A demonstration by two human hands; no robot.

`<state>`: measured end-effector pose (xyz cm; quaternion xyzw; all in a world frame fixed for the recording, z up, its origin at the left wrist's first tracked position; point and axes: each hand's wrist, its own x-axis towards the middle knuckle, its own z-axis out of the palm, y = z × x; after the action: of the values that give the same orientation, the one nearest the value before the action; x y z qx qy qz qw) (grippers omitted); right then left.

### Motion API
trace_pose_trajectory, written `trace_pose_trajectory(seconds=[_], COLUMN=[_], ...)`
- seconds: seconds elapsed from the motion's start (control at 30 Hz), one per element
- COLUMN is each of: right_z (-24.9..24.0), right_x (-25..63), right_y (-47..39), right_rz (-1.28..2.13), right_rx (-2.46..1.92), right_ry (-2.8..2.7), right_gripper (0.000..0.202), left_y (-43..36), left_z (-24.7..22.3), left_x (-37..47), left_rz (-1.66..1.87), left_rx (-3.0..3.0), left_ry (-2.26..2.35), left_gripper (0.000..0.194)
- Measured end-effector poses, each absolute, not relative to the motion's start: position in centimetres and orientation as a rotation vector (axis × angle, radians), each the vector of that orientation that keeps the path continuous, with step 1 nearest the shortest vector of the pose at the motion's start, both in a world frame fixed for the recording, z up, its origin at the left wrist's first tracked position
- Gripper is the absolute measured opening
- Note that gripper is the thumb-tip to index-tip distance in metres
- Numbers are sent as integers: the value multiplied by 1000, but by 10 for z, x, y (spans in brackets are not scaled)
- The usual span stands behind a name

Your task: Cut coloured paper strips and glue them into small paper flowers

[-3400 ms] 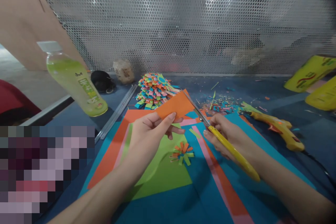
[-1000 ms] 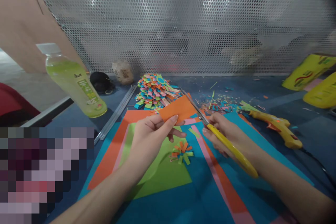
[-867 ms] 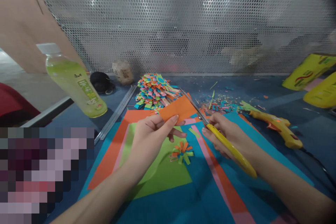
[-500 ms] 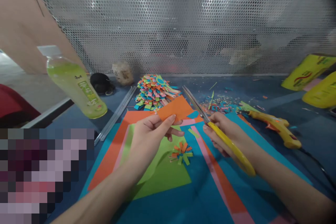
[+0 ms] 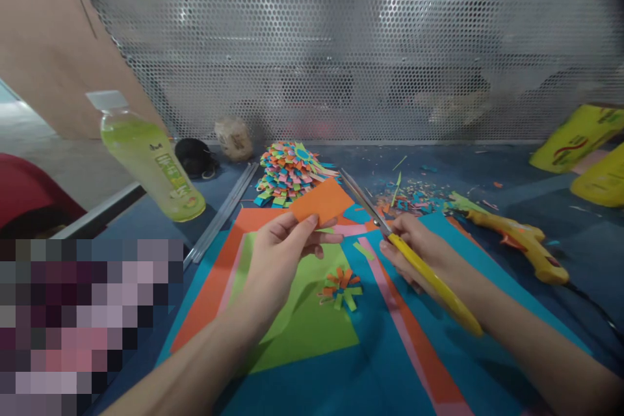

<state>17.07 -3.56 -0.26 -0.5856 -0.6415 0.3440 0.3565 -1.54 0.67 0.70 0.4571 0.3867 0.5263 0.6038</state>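
Observation:
My left hand point(image 5: 283, 247) pinches a small orange piece of paper point(image 5: 324, 200) between thumb and fingers, above the sheets. In my right hand point(image 5: 419, 247) is a pair of scissors point(image 5: 424, 273) with yellow handles, its metal blades pointing up and away from me, just right of the orange piece. Whether the blades are fully closed I cannot tell. Below the hands a green sheet point(image 5: 302, 331) lies over orange, pink and blue sheets point(image 5: 287, 390). A small flower of orange and green paper strips point(image 5: 342, 288) rests at the green sheet's right side.
Behind the hands stands a mound of colourful paper loops point(image 5: 287, 172), with paper scraps point(image 5: 419, 198) to its right. A yellow glue gun point(image 5: 524, 240) lies at right, yellow bottles point(image 5: 575, 140) beyond it. Clear sticks point(image 5: 224, 214) and a drink bottle point(image 5: 151, 162) are left. Perforated metal point(image 5: 331, 32) closes the back.
The whole view has shifted slightly, so things appear a little further right and lower. Both hands keep their hold on the orange paper and the scissors.

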Motion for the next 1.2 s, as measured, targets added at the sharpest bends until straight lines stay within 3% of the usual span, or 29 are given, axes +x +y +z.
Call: trace_pose_trajectory(seconds=[1.2], right_z=[-4], right_x=[171], right_y=[-36], right_rz=[879], right_rx=[-1556], right_ry=[-1663], right_gripper=[28], left_y=[4], left_z=[6], left_x=[-13], left_rz=[1302], left_rx=[1133], left_ry=[965], left_gripper=[29])
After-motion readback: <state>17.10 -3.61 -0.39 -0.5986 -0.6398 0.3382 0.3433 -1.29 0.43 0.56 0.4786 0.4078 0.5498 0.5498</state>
